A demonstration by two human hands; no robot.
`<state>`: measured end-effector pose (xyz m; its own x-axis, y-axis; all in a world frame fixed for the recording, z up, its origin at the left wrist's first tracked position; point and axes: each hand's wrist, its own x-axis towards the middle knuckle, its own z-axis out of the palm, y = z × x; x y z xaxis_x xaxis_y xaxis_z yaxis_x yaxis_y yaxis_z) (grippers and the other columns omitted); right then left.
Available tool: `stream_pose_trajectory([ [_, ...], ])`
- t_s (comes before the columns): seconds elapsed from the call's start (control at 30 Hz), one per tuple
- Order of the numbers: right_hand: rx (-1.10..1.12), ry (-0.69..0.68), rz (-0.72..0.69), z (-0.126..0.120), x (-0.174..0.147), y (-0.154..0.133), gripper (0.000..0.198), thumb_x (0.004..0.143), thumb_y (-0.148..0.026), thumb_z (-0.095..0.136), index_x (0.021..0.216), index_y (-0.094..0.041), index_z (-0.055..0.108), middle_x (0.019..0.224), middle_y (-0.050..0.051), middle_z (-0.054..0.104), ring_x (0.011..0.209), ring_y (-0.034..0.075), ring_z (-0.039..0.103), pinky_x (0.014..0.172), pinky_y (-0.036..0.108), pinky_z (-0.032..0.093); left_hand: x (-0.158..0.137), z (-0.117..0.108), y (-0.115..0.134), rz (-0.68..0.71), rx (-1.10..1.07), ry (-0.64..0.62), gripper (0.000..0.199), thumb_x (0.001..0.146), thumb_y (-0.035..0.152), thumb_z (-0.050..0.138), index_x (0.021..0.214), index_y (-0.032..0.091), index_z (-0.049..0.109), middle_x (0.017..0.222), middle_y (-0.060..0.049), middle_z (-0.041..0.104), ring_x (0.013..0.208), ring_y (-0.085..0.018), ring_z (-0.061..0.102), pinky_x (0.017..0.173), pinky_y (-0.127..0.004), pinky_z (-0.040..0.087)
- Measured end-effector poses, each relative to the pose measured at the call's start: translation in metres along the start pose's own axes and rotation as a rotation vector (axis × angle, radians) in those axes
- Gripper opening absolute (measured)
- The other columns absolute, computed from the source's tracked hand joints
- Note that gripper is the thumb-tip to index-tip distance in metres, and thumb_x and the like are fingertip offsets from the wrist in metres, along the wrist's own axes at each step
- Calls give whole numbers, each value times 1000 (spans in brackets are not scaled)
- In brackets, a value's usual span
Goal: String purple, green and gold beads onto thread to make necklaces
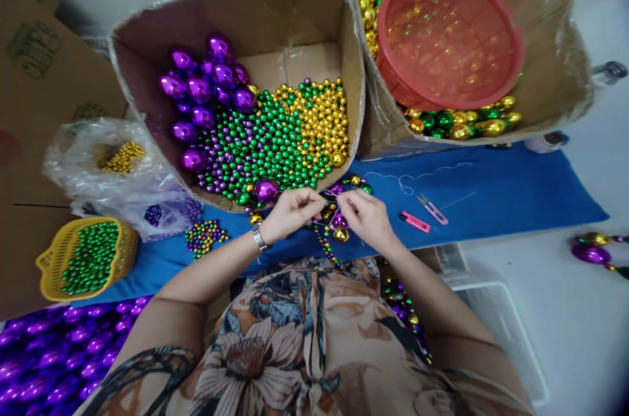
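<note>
My left hand (296, 211), with a metal watch (259, 237) on its wrist, pinches a thin white string (334, 190). Close beside it on the right, my right hand (364, 214) is closed on the same string, which loops between the fingertips. Just below the hands hangs a strand of purple, gold and green beads (340, 232), partly hidden by the fingers. Directly beyond them stands a cardboard box (236, 3) of loose green, gold and purple beads, with large shiny purple balls (199, 90) at its left.
Pink snips (432, 209), a pink lighter-like object (415, 222) and loose thread (407, 183) lie on the blue cloth (515, 187). A red basket (452, 101) sits in a second box. A yellow basket (125, 259) of green beads and plastic bags (73, 173) stand left.
</note>
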<state>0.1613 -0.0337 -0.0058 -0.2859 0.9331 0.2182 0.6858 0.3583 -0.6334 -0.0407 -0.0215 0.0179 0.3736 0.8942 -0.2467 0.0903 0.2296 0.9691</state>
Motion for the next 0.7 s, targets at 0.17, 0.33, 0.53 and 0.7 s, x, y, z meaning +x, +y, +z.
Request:
stream_pose_trajectory([
  [0.17,-151,-179,-109,-15,10,6,31,97,-33,42,80,-19,64,76,5,56,71,15,51,67,27,39,1,-4,8,52,-52,-40,22,81,33,69,95,18,65,69,-2,66,55,-9,54,52,-20,41],
  [0.33,138,-446,-147,-30,21,14,25,95,-30,46,78,-20,61,75,0,58,72,12,53,68,25,41,2,-9,16,237,332,-133,15,79,33,69,84,19,71,78,-3,62,67,-12,54,63,-25,43],
  [0.53,497,-563,39,-27,21,20,23,92,-34,50,81,-19,62,75,-2,63,69,10,56,65,23,43,6,-8,7,504,687,-105,31,76,46,73,96,22,73,90,-7,59,87,-21,53,81,-35,42],
  [0.7,523,-544,28,-28,20,14,24,92,-34,51,79,-18,62,72,-3,60,67,9,54,64,23,42,8,-3,-5,550,749,-87,25,84,44,66,93,21,72,89,-7,57,84,-21,48,78,-34,39],
])
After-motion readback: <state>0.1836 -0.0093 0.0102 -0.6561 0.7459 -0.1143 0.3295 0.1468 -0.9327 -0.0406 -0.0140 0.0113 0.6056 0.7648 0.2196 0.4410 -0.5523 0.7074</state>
